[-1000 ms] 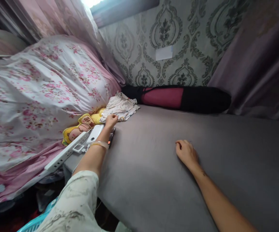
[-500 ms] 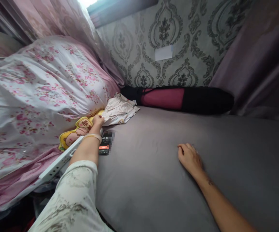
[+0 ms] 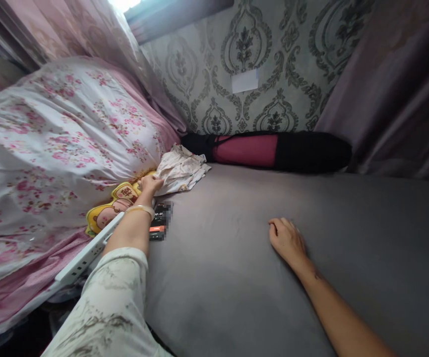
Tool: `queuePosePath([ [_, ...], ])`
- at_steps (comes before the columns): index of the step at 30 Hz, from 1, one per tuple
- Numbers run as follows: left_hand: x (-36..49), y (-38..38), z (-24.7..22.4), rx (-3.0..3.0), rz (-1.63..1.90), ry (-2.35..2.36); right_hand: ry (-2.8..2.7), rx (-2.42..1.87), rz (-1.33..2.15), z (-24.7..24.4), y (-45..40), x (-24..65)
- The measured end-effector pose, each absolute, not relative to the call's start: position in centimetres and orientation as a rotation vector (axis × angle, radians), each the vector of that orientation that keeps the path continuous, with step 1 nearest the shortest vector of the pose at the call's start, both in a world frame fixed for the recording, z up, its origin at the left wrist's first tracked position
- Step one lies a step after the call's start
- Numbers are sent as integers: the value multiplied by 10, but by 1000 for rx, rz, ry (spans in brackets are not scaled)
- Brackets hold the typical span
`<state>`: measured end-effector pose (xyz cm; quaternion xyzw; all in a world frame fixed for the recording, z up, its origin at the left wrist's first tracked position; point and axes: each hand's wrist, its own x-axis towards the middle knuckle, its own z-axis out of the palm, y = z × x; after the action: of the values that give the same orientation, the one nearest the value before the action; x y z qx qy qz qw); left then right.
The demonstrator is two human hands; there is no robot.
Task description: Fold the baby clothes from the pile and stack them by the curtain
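Observation:
My left hand (image 3: 150, 184) reaches to the far left of the bed, its fingers closed at the near left edge of a crumpled white printed cloth (image 3: 182, 171). The fingertips are partly hidden. Just left of that hand and forearm lies a yellow cartoon plush cushion (image 3: 102, 218). Beside the wrist, which wears a pale bangle, a dark phone (image 3: 157, 229) with a timer on its screen lies on the grey sheet (image 3: 217, 263). My right hand (image 3: 287, 240) rests palm down on the sheet, fingers loosely bent and holding nothing.
A long black and maroon bag (image 3: 247, 150) lies along the patterned wall. A white power strip (image 3: 84, 255) runs along the left bed edge, under my left arm. Floral bedding (image 3: 69, 134) is heaped at the left. Curtains (image 3: 385, 109) hang on both sides.
The whole view has shifted slightly. My left hand has moved a little to the right against the cushion, closer over the cloth's edge. My right hand stays on the sheet.

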<state>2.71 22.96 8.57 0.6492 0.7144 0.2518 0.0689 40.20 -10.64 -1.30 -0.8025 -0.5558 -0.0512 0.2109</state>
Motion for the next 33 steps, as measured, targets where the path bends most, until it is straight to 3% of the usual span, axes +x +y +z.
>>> queuePosePath([
  [8,55,211,107,2439,379,2460,-1563,-2200,-141,-12,-109,402],
  [15,88,197,131,2775,696,2136,-1577,-2219,-141,-8,-110,399],
  [19,116,197,156,2615,686,1951,-1583,-2207,-133,-7,-111,399],
  [29,200,166,187,2209,1278,1321,-1597,-2191,-98,-7,-112,402],
  [33,240,135,183,1859,1234,1136,-1599,-2134,-40,-6,-115,404],
])
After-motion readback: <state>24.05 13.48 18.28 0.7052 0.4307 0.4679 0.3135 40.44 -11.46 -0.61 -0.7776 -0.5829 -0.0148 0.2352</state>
